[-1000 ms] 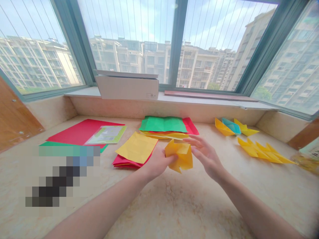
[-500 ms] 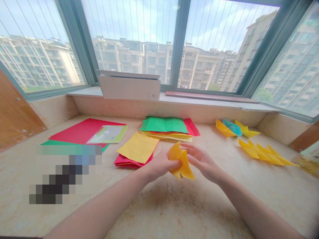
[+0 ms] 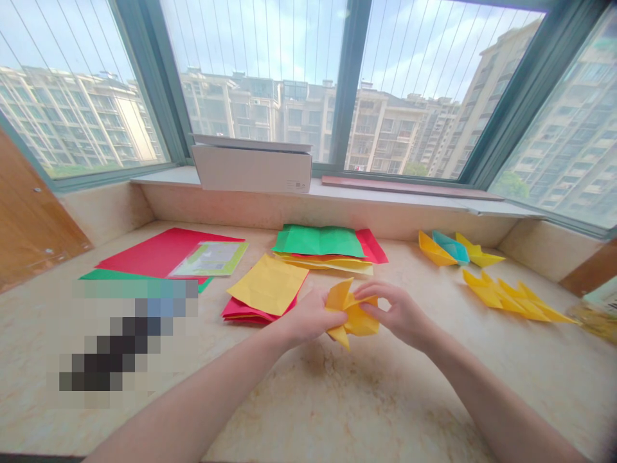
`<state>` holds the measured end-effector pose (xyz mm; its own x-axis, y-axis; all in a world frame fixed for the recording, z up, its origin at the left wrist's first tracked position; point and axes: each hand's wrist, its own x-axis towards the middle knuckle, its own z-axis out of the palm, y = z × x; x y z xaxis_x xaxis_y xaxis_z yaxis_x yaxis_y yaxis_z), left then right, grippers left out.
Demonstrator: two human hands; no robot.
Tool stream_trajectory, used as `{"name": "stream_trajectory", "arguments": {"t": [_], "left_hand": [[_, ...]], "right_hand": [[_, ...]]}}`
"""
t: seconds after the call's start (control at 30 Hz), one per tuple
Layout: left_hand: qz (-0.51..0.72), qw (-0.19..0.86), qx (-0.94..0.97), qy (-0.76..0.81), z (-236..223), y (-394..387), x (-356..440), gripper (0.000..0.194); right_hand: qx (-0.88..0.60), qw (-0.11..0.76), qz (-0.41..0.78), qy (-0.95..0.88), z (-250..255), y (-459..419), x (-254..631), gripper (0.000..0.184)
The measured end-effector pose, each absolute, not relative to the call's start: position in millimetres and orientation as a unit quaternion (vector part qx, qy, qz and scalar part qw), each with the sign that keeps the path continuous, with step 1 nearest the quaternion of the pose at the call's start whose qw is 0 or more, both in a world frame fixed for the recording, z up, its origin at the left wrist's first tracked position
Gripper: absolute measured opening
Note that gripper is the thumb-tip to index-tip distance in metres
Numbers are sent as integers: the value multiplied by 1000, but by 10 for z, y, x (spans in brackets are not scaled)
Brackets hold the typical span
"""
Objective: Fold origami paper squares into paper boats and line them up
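Note:
My left hand point(image 3: 308, 316) and my right hand point(image 3: 398, 314) both pinch a folded piece of yellow origami paper point(image 3: 360, 320) above the marble counter point(image 3: 366, 399). Its pointed corners stick out up and down, and my fingers hide its middle. Just left of my left hand, a loose yellow sheet point(image 3: 267, 283) lies on a pile of red paper point(image 3: 245, 314). Beyond my hands is a stack of paper point(image 3: 321, 251), with green on top and yellow and red beneath. Folded yellow and blue paper boats point(image 3: 446, 249) stand to the right, near a row of yellow folded pieces point(image 3: 511, 299).
A large red sheet point(image 3: 154, 255) and a plastic packet point(image 3: 209, 258) lie at the left, next to a pixelated patch point(image 3: 125, 334). A white cardboard box point(image 3: 250, 168) stands on the windowsill point(image 3: 400, 196). Behind it is a window point(image 3: 260, 77) with wire lines.
The yellow paper has gone from a tall, tilted shape to a flatter, more spread one. My right fingers have curled over its upper edge and now grip it.

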<state>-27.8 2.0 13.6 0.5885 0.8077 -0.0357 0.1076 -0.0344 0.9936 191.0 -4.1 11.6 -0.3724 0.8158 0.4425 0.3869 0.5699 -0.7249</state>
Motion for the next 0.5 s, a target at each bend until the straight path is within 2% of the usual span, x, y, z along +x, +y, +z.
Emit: {"name": "stream_trajectory", "arguments": {"t": [0.17,0.3,0.5], "left_hand": [[267,595,681,334,164,4,-294,27],[250,603,685,322,166,-10,-299,29],[200,568,722,342,171,-49,-296,19]], "right_hand": [[-390,412,251,-784,65,-9,1912,10],[-384,381,240,-806,84,-31,1928,10],[-395,319,138,-850,150,-90,1909,13]]}}
